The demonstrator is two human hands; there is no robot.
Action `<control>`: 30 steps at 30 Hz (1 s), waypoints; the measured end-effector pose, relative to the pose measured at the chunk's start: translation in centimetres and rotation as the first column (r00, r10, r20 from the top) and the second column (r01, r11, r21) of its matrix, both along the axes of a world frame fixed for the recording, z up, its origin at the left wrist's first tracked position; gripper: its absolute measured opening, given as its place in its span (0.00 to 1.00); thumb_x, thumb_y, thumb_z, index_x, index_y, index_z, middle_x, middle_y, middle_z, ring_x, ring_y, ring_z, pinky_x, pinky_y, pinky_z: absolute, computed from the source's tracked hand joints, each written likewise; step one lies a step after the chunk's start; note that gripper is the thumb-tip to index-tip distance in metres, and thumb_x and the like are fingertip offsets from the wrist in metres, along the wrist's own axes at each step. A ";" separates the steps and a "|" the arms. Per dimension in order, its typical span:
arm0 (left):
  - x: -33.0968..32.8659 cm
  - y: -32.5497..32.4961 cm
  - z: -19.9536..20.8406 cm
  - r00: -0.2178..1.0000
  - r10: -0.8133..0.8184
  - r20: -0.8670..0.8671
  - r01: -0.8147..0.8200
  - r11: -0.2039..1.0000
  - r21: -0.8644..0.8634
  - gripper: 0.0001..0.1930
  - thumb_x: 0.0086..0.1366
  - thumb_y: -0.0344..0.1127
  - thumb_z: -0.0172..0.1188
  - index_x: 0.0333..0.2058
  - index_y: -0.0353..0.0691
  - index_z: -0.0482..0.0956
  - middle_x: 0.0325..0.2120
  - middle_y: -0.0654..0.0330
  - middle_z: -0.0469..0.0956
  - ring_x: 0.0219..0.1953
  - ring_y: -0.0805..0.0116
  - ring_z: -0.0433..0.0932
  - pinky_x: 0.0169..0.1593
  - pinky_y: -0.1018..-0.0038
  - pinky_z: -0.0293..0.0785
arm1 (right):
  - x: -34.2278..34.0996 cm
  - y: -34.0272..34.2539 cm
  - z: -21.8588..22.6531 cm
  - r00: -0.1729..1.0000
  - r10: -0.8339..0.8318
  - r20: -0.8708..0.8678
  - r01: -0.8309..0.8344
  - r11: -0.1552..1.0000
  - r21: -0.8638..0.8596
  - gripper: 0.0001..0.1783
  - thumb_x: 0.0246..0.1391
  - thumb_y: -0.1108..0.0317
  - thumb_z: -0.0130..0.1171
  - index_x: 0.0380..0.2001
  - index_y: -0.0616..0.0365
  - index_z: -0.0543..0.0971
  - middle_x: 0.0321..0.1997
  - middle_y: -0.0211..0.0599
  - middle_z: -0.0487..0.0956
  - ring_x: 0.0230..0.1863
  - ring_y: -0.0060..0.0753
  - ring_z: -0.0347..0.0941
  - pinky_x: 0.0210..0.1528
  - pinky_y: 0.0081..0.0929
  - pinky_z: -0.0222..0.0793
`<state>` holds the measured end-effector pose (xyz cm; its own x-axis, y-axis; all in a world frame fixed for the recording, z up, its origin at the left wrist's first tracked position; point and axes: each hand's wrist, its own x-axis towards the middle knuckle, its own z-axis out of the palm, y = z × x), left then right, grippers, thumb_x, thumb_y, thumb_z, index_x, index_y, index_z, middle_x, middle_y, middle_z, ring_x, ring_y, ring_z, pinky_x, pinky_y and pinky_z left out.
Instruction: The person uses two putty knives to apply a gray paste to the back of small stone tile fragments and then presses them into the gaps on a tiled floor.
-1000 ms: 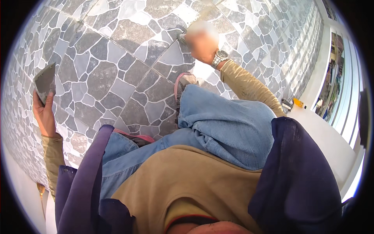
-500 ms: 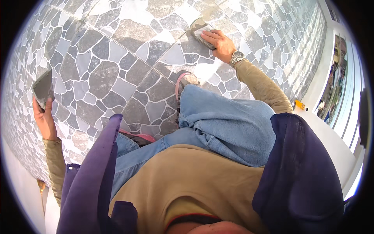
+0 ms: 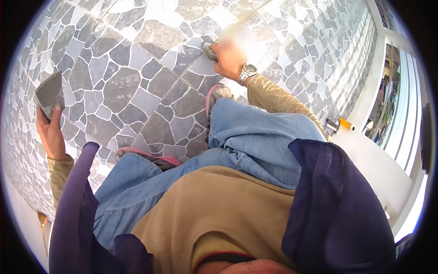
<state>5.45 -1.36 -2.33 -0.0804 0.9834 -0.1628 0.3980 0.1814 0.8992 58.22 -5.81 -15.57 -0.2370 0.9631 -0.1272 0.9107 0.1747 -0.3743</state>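
Observation:
My left hand [image 3: 51, 137] is out at the left, its fingers closed round the near edge of a flat grey plate [image 3: 51, 91] with a slanted top, smeared like a grout spreader. The plate is raised in front of the stone-patterned tiles [image 3: 123, 89]. My right hand [image 3: 229, 63], with a metal watch [image 3: 248, 71] on the wrist, is closed round a grey sponge-like pad [image 3: 210, 51] near a tile joint. A bright blur covers part of that hand, so some fingers and much of the pad are hidden. I cannot tell whether the pad touches the tile.
My jeans-covered knees [image 3: 246, 128] and pink-edged shoes [image 3: 166, 160] are close below the right hand. A white ledge [image 3: 374, 164] runs along the right, with a yellow-orange object [image 3: 345, 123] at its edge. Dark cloth flaps [image 3: 337, 201] hang at both sides.
My right hand has moved left and slightly toward me with the pad, which now shows edge-on. My left hand has shifted slightly with its plate. My left knee has swung left.

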 end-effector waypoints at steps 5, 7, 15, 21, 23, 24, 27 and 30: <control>-0.9 -0.4 0.4 0.998 -0.059 0.009 0.059 0.998 -0.002 0.26 0.71 0.28 0.58 0.65 0.31 0.63 0.58 0.55 0.72 0.58 0.69 0.71 0.63 0.74 0.66 | 5.8 4.5 1.4 0.983 -0.137 0.120 0.131 0.990 0.054 0.24 0.49 0.71 0.55 0.51 0.47 0.83 0.43 0.44 0.85 0.47 0.52 0.76 0.51 0.44 0.75; -1.0 -0.4 -0.6 0.996 -0.005 0.092 0.006 1.000 -0.005 0.26 0.72 0.28 0.57 0.65 0.31 0.63 0.58 0.55 0.72 0.58 0.70 0.71 0.63 0.74 0.66 | 9.5 6.9 0.1 0.955 -0.247 0.165 0.225 0.964 0.145 0.22 0.50 0.70 0.54 0.50 0.48 0.83 0.40 0.45 0.85 0.46 0.54 0.76 0.50 0.45 0.75; 1.1 1.1 -1.1 0.972 -0.038 0.234 0.059 0.995 -0.082 0.25 0.71 0.26 0.56 0.65 0.32 0.63 0.57 0.53 0.73 0.58 0.64 0.75 0.64 0.67 0.72 | 1.8 0.9 -0.5 0.999 -0.020 0.036 0.017 0.995 0.095 0.17 0.42 0.69 0.60 0.40 0.56 0.78 0.40 0.39 0.83 0.47 0.50 0.75 0.49 0.42 0.75; 8.1 2.0 0.3 0.869 -0.058 0.492 0.232 0.924 -0.302 0.29 0.70 0.28 0.52 0.68 0.32 0.57 0.56 0.48 0.75 0.56 0.55 0.79 0.56 0.66 0.80 | 5.3 4.2 2.1 0.958 -0.225 -0.178 0.226 0.974 -0.011 0.22 0.47 0.66 0.56 0.47 0.50 0.85 0.37 0.53 0.84 0.38 0.56 0.82 0.43 0.42 0.78; 10.6 1.5 1.4 0.784 0.012 0.620 0.299 0.869 -0.395 0.30 0.71 0.31 0.52 0.68 0.32 0.55 0.56 0.47 0.74 0.54 0.55 0.81 0.50 0.69 0.83 | 8.4 6.1 3.0 0.919 -0.376 -0.119 0.383 0.923 0.043 0.21 0.48 0.65 0.61 0.47 0.59 0.84 0.37 0.51 0.86 0.37 0.48 0.84 0.41 0.38 0.79; 11.9 1.3 1.8 0.757 0.038 0.652 0.313 0.855 -0.413 0.29 0.71 0.32 0.52 0.68 0.32 0.55 0.55 0.47 0.75 0.52 0.55 0.82 0.46 0.71 0.85 | 9.6 6.9 3.5 0.573 -0.625 -0.530 0.470 0.780 -0.413 0.17 0.50 0.68 0.64 0.43 0.66 0.83 0.38 0.44 0.86 0.37 0.39 0.84 0.39 0.34 0.80; 14.2 1.5 2.1 0.661 0.103 0.743 0.439 0.750 -0.494 0.25 0.73 0.35 0.51 0.65 0.33 0.60 0.52 0.49 0.76 0.46 0.61 0.84 0.38 0.76 0.84 | 4.9 7.6 8.8 -0.090 -0.545 -0.834 0.134 0.823 -0.552 0.13 0.54 0.81 0.60 0.44 0.66 0.81 0.40 0.41 0.85 0.41 0.36 0.83 0.47 0.43 0.84; 18.3 3.3 3.3 0.567 0.137 0.813 0.554 0.667 -0.498 0.24 0.74 0.36 0.50 0.65 0.33 0.60 0.50 0.50 0.78 0.41 0.65 0.85 0.34 0.79 0.82 | -1.2 7.1 12.7 -0.213 -0.285 -0.935 0.007 0.956 -0.293 0.20 0.56 0.83 0.59 0.54 0.67 0.78 0.48 0.44 0.84 0.51 0.38 0.81 0.57 0.45 0.79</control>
<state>23.76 1.92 0.93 0.5984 0.5257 -0.6046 -0.2226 0.8340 0.5048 56.99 1.34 -2.83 -0.0669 0.9972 -0.0347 -0.5588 -0.0662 -0.8267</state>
